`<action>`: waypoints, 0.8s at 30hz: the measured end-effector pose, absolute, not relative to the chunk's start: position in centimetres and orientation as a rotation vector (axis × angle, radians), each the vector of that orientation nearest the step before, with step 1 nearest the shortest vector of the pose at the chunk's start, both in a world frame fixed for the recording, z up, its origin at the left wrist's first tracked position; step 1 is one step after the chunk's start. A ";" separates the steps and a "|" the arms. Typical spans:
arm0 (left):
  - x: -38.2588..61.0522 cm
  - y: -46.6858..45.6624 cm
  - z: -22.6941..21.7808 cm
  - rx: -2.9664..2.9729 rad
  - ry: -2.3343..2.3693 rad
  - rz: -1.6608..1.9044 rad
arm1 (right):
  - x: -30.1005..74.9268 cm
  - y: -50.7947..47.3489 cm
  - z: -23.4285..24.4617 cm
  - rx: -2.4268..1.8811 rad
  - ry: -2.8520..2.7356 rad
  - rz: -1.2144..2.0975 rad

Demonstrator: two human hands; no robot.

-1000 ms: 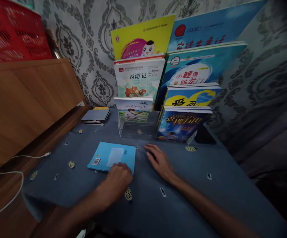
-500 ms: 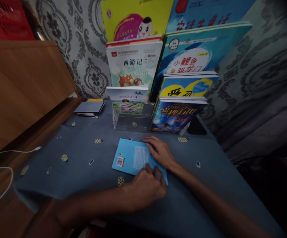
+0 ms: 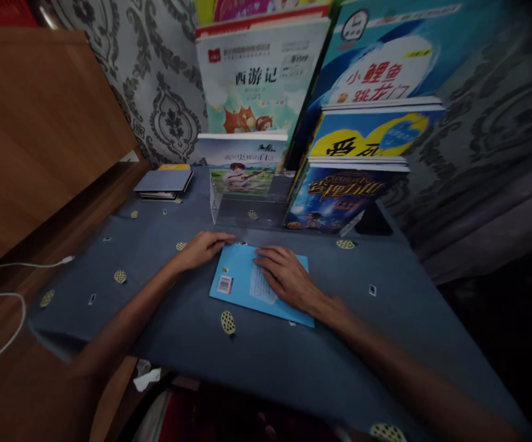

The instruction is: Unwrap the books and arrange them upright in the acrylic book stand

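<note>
A light blue book (image 3: 242,279) lies flat on the cloth-covered table (image 3: 339,344), its barcode side up and its long side running left to right. My right hand (image 3: 288,276) rests on the book's right half, palm down with fingers stretched out, covering part of the printed text. My left hand (image 3: 205,248) is at the book's far left corner, fingers extended along that edge; its fingertips are at or close to the corner. Just behind the book stands a clear acrylic stand (image 3: 233,212), holding upright books such as a small one with a guitar player (image 3: 247,178).
More upright books fill the stand's right side, including a dark blue one (image 3: 339,196). A small pile of books (image 3: 164,182) lies at the back left. A wooden cabinet (image 3: 40,135) borders the left, with a white cable (image 3: 30,265). A black object (image 3: 373,221) sits behind the stand.
My left hand has moved from the book's near right edge to its far left corner. My right hand has come further onto the cover. The view has tilted down.
</note>
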State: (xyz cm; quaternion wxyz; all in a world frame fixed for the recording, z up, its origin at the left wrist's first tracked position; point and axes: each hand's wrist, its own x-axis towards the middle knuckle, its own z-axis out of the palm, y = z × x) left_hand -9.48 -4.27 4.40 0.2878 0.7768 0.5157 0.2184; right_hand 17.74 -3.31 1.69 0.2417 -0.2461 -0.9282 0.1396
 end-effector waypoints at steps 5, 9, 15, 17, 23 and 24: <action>-10.7 -2.9 2.6 1.832 1.207 0.823 | 14.7 -7.5 3.8 -0.104 -2.743 0.635; -10.9 -2.8 1.2 1.702 1.170 0.917 | 13.1 -8.3 3.6 -0.033 -2.828 0.677; -10.8 -2.7 1.0 1.583 1.174 0.938 | 12.4 -7.0 2.8 -0.105 -2.795 0.696; -10.7 -2.8 1.3 1.551 1.171 0.941 | 12.2 -6.3 2.9 -0.155 -2.791 0.682; -10.5 -3.1 1.6 1.486 1.170 0.940 | 11.8 -3.3 2.9 -0.238 -2.765 0.628; -10.5 -3.1 1.6 1.478 1.171 0.943 | 11.8 -2.7 2.8 -0.254 -2.758 0.618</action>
